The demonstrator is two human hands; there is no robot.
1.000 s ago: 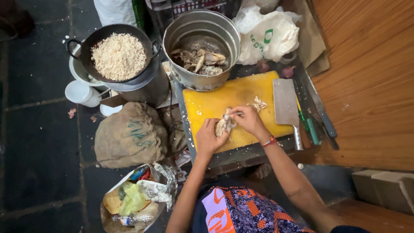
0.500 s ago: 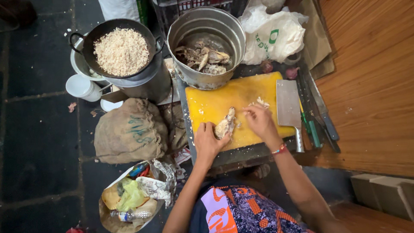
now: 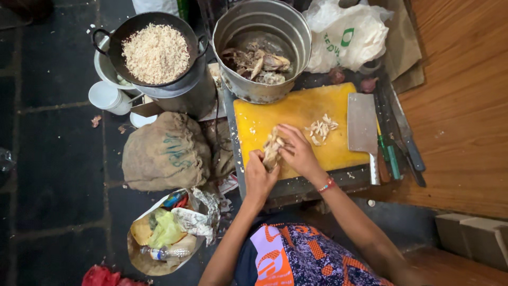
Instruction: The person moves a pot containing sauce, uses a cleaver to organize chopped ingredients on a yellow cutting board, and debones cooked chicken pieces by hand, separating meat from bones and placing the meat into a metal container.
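On the dark floor, from the sack (image 3: 165,151) rightward, the left hand (image 3: 259,177) and right hand (image 3: 297,151) both pinch the meat (image 3: 272,148) over the yellow board (image 3: 296,114), where greasy scraps could slip toward the nearby cleaver (image 3: 362,124).

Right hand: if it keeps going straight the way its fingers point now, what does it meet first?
The right hand points toward the person's left, straight at the pale piece of food it already pinches together with the left hand. Past that lies bare yellow cutting board; depth is unclear.
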